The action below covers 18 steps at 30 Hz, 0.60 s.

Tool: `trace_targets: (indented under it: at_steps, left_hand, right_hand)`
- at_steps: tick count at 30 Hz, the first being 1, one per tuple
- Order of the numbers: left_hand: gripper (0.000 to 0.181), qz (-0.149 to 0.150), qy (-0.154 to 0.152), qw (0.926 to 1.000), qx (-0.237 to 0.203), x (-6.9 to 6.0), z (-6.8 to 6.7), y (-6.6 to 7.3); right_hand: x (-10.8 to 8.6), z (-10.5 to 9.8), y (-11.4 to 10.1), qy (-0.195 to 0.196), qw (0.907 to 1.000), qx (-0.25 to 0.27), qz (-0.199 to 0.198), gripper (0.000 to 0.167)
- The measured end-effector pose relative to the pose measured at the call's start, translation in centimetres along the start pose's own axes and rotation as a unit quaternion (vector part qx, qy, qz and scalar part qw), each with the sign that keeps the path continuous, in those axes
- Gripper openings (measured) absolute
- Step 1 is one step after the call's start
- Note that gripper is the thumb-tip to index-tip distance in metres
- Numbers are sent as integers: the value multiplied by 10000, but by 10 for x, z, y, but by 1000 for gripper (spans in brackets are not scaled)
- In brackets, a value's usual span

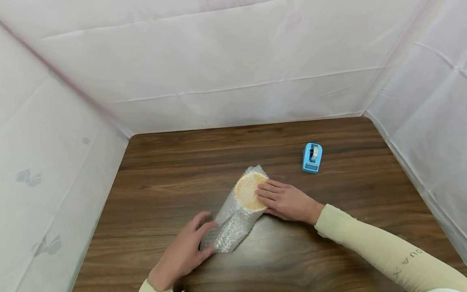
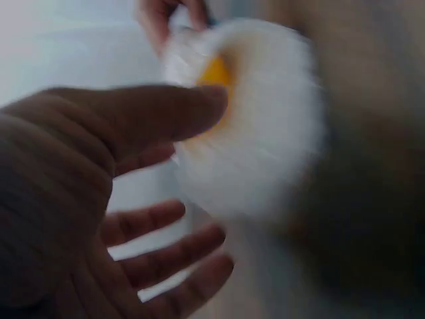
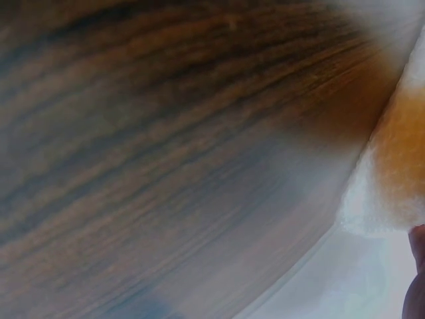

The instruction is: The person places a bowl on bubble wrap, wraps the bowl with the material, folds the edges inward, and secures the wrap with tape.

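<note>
Bubble wrap (image 1: pixel 233 229) surrounds a yellow round-topped thing (image 1: pixel 249 190) near the middle of the table; its exact kind is hidden by the wrap. My right hand (image 1: pixel 286 200) rests on the right side of the round top with its fingers laid out straight. At the lower left end of the wrap, my left hand (image 1: pixel 186 245) is spread, thumb and fingers apart, and I cannot tell whether it touches the wrap. In the left wrist view the wrapped thing (image 2: pixel 265 113) is blurred beyond the thumb. Only a fingertip of the right hand (image 3: pixel 417 266) shows in the right wrist view.
A blue tape dispenser (image 1: pixel 311 158) with a roll of clear tape stands at the back right of the dark wooden table (image 1: pixel 164 170). White sheeting (image 1: pixel 233 69) hangs as walls along the back, left and right table edges.
</note>
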<state>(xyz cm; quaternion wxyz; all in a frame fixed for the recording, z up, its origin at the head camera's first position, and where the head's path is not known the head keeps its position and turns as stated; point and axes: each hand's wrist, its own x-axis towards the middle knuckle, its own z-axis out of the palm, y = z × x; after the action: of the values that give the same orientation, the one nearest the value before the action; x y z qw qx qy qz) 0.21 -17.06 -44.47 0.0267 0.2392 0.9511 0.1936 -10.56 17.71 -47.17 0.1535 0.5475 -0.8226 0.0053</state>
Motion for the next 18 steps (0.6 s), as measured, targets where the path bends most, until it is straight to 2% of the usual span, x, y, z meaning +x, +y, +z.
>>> trace_targets:
  at_steps: [3,6,11,16,18]
  left_hand:
    - [63,-138,-421,9990,-84,-17,5,-6]
    - [60,46,-406,9990,-164,-21,9,-11]
    - [44,809,309,9959,-264,-18,13,-15]
    - [29,1495,1094,9826,-122,-13,7,-12]
    - [11,1709,1340,9761,-66,-10,4,-8]
  right_hand:
    - [-2,2,-1,-14,10000,-36,1,50]
    - [-4,1,0,18,10000,-42,20,51]
    - [-5,3,0,76,10000,33,41,48]
    - [-4,4,0,54,10000,-75,1,47]
    - [-4,4,0,48,9999,-103,-2,48]
